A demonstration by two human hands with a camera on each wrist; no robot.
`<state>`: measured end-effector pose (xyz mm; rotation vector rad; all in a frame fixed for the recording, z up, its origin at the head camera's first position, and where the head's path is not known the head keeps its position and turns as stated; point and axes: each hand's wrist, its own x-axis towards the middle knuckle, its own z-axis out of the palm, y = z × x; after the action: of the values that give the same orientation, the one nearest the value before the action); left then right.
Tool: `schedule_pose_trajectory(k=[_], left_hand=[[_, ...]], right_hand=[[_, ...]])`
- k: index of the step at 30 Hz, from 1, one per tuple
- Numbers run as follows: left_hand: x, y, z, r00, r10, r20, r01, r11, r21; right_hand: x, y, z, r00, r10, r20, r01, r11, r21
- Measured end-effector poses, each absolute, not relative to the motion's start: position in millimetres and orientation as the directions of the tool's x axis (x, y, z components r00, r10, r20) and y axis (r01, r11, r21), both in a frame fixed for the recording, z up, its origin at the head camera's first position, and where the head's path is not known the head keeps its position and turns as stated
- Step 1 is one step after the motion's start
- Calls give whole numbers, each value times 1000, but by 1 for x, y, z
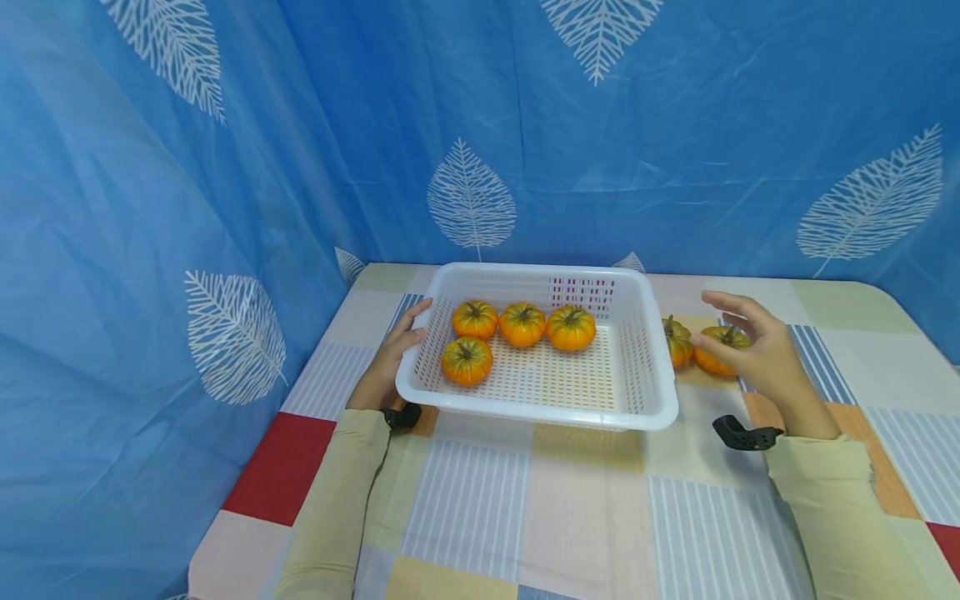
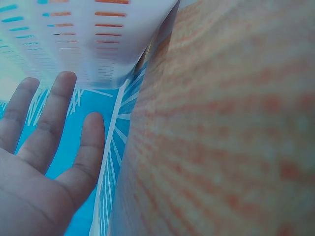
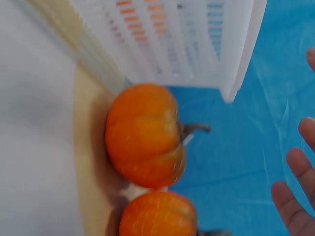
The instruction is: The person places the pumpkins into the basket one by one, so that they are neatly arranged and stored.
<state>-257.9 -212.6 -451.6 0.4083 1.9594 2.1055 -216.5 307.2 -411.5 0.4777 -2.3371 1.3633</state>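
Observation:
A white plastic basket (image 1: 536,416) with slotted walls holds several small orange pumpkins (image 1: 522,325). At its left wall is my left hand (image 1: 392,357), fingers extended; in the left wrist view the fingertips are close under the basket wall, and contact is hard to tell. To the right of the basket, two more pumpkins sit side by side on the cloth, one (image 1: 678,346) close to the wall and one (image 1: 731,336) farther right. My right hand (image 1: 761,354) hovers by these two, fingers spread and holding nothing. Both pumpkins' stems show in the right wrist view.
A patchwork tablecloth (image 1: 585,517) covers the table. Blue curtains (image 1: 360,125) with white leaf prints hang behind it and along the left side. Black straps (image 1: 746,435) with small devices are on both wrists.

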Motion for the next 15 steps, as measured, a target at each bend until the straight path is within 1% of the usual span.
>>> schedule_pose_trajectory(k=[2,9,15], left_hand=[[-258,-213,-452,-932,359,43,18,-74,997],[-259,-213,-453,-932,358,58,37,-63,997],[-259,-213,-453,-932,358,56,35,-63,997]], right_hand=[[-218,312,-414,-874,-84,479,-454,493,-742],[-218,327,-421,-928,-33,370,-318,587,-744],[-219,334,-425,-948,-30,316,-270,601,-753]])
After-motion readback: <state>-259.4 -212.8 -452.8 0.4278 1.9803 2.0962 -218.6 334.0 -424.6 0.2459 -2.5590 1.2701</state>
